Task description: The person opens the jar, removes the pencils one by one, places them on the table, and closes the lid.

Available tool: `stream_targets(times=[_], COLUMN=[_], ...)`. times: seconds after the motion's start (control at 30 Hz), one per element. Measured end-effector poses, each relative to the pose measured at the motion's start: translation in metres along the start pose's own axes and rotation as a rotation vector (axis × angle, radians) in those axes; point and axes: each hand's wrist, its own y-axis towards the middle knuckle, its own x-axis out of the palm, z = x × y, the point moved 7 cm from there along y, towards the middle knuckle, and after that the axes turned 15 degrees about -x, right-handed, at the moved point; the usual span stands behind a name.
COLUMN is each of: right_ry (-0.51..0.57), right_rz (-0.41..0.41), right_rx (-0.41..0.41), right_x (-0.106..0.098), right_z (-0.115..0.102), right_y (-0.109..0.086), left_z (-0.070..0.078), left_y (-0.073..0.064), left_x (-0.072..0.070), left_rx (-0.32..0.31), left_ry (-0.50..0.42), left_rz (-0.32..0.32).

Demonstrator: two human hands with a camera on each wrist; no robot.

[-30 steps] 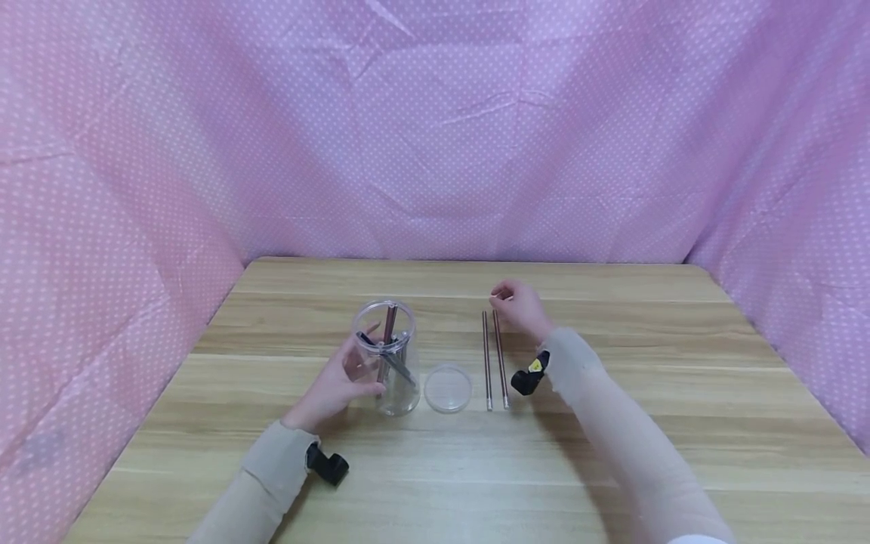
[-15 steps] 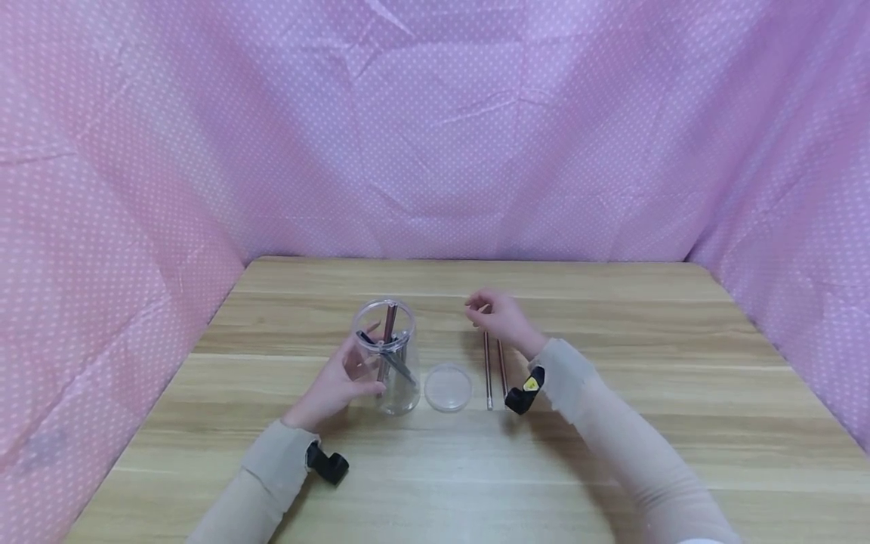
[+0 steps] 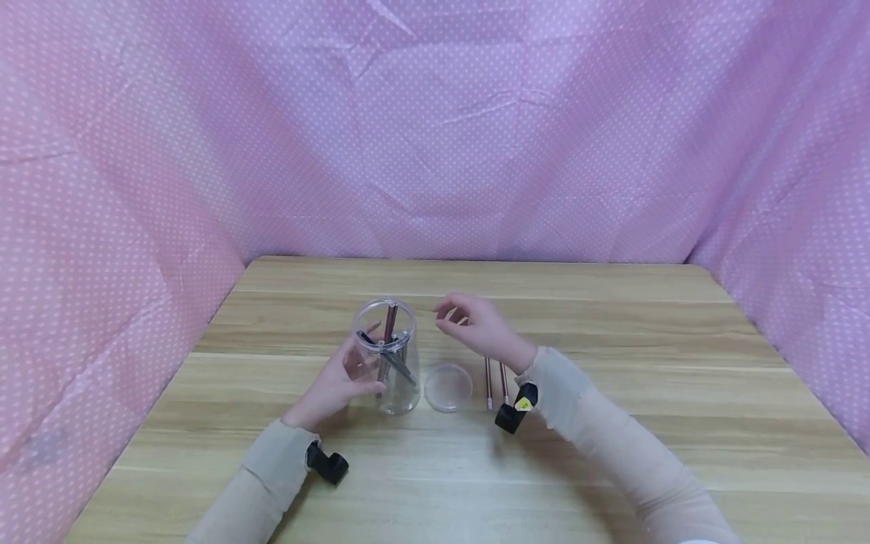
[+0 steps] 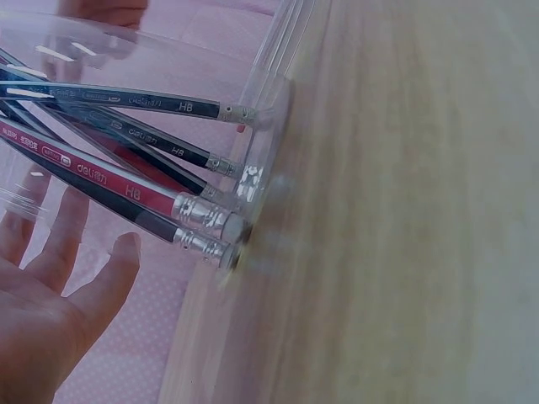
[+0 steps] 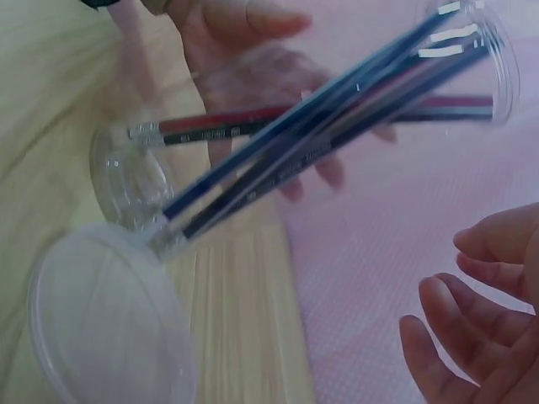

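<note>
A clear plastic jar (image 3: 406, 399) stands upright on the table, with several pencils (image 4: 126, 181) leaning inside, dark and red with silver ferrules. My left hand (image 3: 333, 387) holds it from the left side, thumb in front and fingers round the back. To the right of the jar, my right hand (image 3: 479, 326) hovers over the table, its fingers loosely bent and nothing between them. Below that hand lies a round clear lid (image 3: 448, 388), flat beside the jar. Two pencils (image 3: 488, 385) lie side by side under the right wrist, their far ends hidden by the hand and forearm.
The wooden table (image 3: 680, 363) reaches back to a pink polka-dot curtain (image 3: 435, 151) that hangs behind and along both sides. A black camera (image 3: 328, 464) sits on the left wrist, another black camera (image 3: 511, 414) on the right.
My right hand has moved left and slightly nearer, from the far ends of the two loose pencils towards the jar. The left hand and jar have stayed in place.
</note>
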Motion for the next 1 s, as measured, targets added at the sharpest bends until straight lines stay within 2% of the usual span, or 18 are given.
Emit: stream_targets(times=[0.13, 0.27, 0.4, 0.5, 0.63, 1.0], right_ry=[-0.009, -0.026, -0.104, -0.174, -0.219, -0.287], right_rz=[0.017, 0.05, 0.077, 0.083, 0.043, -0.116], right_rx=[-0.096, -0.247, -0.409, -0.48, -0.489, -0.372], right_x=[0.0, -0.001, -0.003, -0.003, -0.001, 0.008], right_z=[-0.022, -0.043, -0.061, -0.07, -0.077, -0.083], right_y=[0.001, 0.002, 0.001, 0.001, 0.001, 0.009], left_z=[0.001, 0.002, 0.004, 0.004, 0.002, 0.004], left_y=[0.0, 0.0, -0.002, -0.002, -0.003, -0.005], left_x=[0.001, 0.001, 0.002, 0.003, 0.002, 0.002], left_rx=[0.013, 0.016, 0.03, 0.034, 0.014, 0.047], left_ry=[0.007, 0.024, 0.029, 0.028, 0.027, -0.019], left_rz=[-0.001, 0.001, -0.003, -0.009, -0.005, -0.028])
